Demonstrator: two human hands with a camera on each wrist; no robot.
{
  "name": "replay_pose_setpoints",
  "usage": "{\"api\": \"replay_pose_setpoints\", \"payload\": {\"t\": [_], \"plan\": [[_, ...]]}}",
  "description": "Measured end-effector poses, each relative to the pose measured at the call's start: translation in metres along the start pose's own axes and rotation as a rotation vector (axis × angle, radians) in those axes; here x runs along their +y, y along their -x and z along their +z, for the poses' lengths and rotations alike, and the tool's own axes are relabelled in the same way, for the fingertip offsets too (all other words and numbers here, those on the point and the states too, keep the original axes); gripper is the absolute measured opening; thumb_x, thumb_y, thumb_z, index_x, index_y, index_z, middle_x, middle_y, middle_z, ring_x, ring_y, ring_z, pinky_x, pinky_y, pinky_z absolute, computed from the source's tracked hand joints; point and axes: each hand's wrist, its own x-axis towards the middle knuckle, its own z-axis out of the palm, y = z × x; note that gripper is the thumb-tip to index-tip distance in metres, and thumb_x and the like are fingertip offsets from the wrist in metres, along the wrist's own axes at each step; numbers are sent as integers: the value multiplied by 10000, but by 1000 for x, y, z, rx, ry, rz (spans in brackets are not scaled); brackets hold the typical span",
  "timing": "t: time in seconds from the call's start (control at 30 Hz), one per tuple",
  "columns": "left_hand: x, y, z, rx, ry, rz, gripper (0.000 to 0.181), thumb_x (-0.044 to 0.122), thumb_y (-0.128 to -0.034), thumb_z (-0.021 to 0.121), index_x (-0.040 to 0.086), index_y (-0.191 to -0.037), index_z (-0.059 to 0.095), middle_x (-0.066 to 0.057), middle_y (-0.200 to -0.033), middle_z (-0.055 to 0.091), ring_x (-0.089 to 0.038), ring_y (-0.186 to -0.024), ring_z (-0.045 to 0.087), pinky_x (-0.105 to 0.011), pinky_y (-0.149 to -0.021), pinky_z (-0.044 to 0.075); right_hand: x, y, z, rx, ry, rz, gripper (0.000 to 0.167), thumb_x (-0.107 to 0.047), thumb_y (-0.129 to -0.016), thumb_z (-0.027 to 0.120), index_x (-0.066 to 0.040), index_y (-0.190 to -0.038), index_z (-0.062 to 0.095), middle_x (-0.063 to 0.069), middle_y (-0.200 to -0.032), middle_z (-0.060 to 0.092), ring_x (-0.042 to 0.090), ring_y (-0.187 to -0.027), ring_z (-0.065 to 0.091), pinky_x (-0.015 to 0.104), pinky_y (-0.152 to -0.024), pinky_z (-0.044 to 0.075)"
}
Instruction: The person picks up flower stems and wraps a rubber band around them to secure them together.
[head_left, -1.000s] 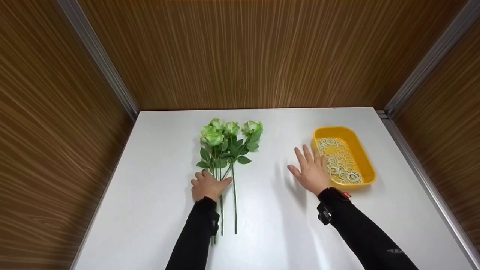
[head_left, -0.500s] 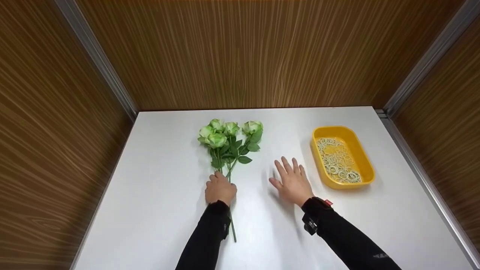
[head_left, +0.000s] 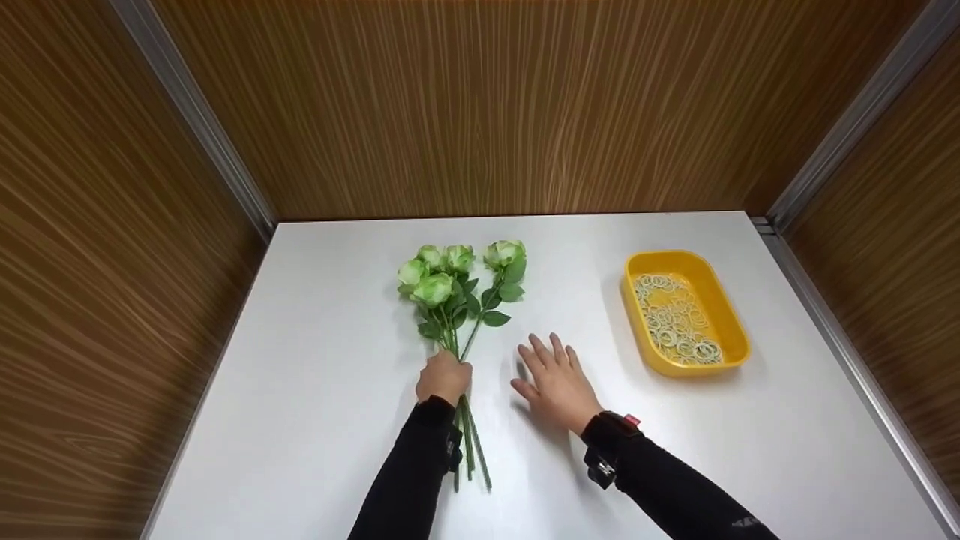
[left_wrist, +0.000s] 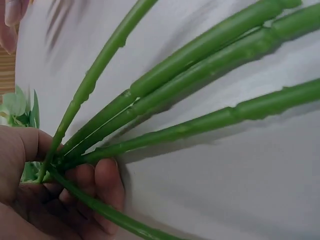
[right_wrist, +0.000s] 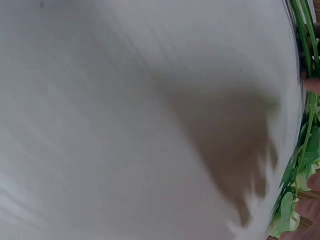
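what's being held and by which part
The left grip holds pale green, long-stemmed roses by their stems, below the leaves; the right grip holds nothing.

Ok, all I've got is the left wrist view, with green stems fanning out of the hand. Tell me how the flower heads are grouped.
Observer: In the head view, four flower heads bunch together, and a fifth head sits apart to their right.
Operator: Now report on the right hand.
Observer: Its fingers are spread and it holds nothing.
Operator: Good. Add whatever lies farther to the right.
Observer: A yellow tray with pale rings in it.
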Motion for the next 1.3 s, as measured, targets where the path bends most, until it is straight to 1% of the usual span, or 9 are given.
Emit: {"api": "replay_pose_setpoints", "payload": {"t": [0.17, 0.27, 0.4, 0.5, 0.6, 0.77, 0.93, 1.1, 1.3], "plan": [[5, 2, -3, 7, 59, 30, 239, 142, -1008, 507, -28, -974, 671, -208, -958, 704, -365, -805, 683, -462, -682, 538, -8, 4, 5, 17, -11, -36, 581, -407, -1027, 591, -19, -1454, 523, 224, -1521, 476, 540, -1426, 351, 672, -1146, 285], [7, 2, -1, -41, 288, 16, 235, 75, -1030, 437, -91, -1121, 577, -265, -916, 699, -351, -716, 708, -434, -614, 582, -12, 5, 7, 15, -29, -47, 571, -397, -1031, 586, -6, -1445, 531, 226, -1506, 493, 531, -1424, 364, 667, -1145, 292], [8, 3, 3, -128, 654, -62, 272, 39, -1078, 368, -84, -1320, 358, -337, -964, 637, -244, -483, 642, -314, -445, 548, -16, 6, 8, -6, -55, -61, 562, -392, -1047, 561, 7, -1441, 533, 229, -1500, 499, 514, -1433, 364, 643, -1161, 288], [9, 5, 5, -122, 765, -51, 364, 65, -1097, 358, -68, -1421, 258, -317, -1101, 562, -132, -476, 573, -230, -422, 485, -20, 7, 8, -18, -83, -75, 550, -378, -1058, 544, 26, -1431, 537, 235, -1488, 511, 499, -1438, 367, 618, -1174, 289], [12, 6, 7, -125, 885, -17, 312, 111, -1112, 354, -38, -1375, 275, -222, -1058, 515, -100, -527, 505, -196, -453, 428, -22, 8, 8, -24, -152, -80, 532, -350, -1066, 534, 54, -1410, 546, 249, -1461, 532, 489, -1440, 372, 594, -1184, 286], [20, 8, 7, -153, 1182, 38, 90, 158, -1134, 332, 79, -1099, 306, -29, -829, 393, -101, -597, 405, -219, -536, 378, -28, 9, 5, -52, -335, -64, 480, -300, -1086, 500, 68, -1389, 555, 272, -1407, 570, 498, -1420, 397, 586, -1177, 303], [31, 11, 5, -152, 1408, 67, 117, 179, -1135, 325, 121, -1043, 281, -1, -789, 348, -101, -602, 352, -232, -568, 339, -34, 8, 0, -76, -530, -21, 468, -317, -1104, 463, 24, -1409, 561, 244, -1383, 601, 448, -1358, 502, 567, -1122, 397], [39, 13, 3, -133, 1525, 78, 135, 217, -1130, 326, 136, -1038, 271, -7, -812, 345, -117, -634, 345, -245, -596, 329, -38, 7, -4, -99, -612, 17, 506, -378, -1072, 542, -28, -1438, 547, 143, -1132, 711, 244, -960, 662, 457, -858, 537], [44, 14, 3, -145, 1628, 114, 130, 250, -1115, 311, 155, -1041, 263, -12, -838, 340, -132, -662, 334, -267, -643, 317, -40, 5, -8, -81, -588, 69, 347, -273, -1037, 626, -52, -1304, 606, 1, -741, 610, 161, -645, 589, 317, -596, 471]]}}
